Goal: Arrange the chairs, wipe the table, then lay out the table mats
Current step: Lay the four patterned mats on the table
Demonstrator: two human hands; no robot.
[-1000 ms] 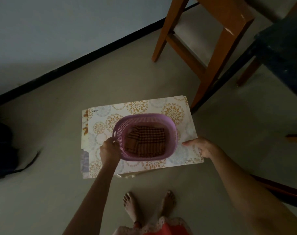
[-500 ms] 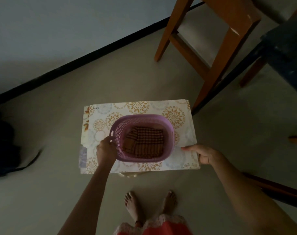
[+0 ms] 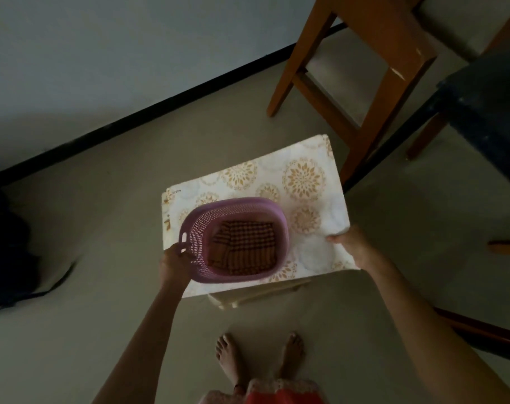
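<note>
**Basket lifted off the mat stack**

At far left a dark bundle [image 3: 6,246] lies on the floor against the wall. Next, the left hand [image 3: 175,262] grips the handle end of one lilac perforated plastic basket [image 3: 233,239], which holds one folded brown checked cloth [image 3: 243,247]. Beneath it lies the white table mat with gold floral medallions [image 3: 312,205]; layered edges suggest a stack, though I cannot count the sheets. It rests on a pale stool [image 3: 242,297] used as the surface. The right hand [image 3: 351,244] pinches the mat's near right edge. Further right stand one orange-brown wooden chair [image 3: 373,68] and the corner of one dark table [image 3: 487,109].

Risks, as I judge them: the basket, held at one end only, could tip and spill the cloth; pulling the mat by one edge could fan the stack onto the floor or nudge the stool.
</note>
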